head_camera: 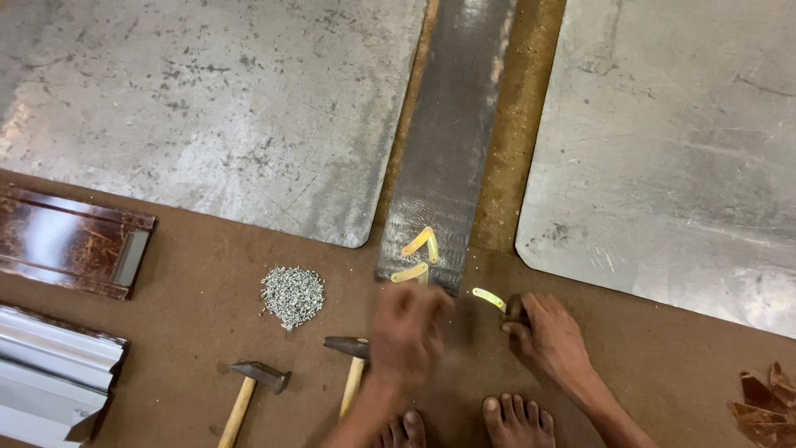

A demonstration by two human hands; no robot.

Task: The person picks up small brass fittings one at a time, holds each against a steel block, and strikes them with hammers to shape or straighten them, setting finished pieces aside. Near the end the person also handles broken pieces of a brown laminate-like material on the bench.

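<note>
A small yellow strip [489, 298] lies on the brown board [199, 332], just off the near right corner of a dark metal bar [448, 141]. The right hand [547, 336] rests on the board with its fingertips touching the strip's right end; the fingers are curled close together, but whether they pinch the strip cannot be told. The left hand [406, 328] is blurred, hovering over the bar's near end; its grip cannot be told. Three more yellow strips [419, 242] lie on the bar's near end, just beyond that hand. A hammer [351, 365] lies partly under the left wrist, a second hammer [249, 390] further left. A pile of small grey nails [293, 294] sits beyond them. Two large steel sheets [207, 108] flank the bar. Bare toes [514, 415] show at the near edge. Moulded trim pieces [70, 241] lie at the left edge.
</note>
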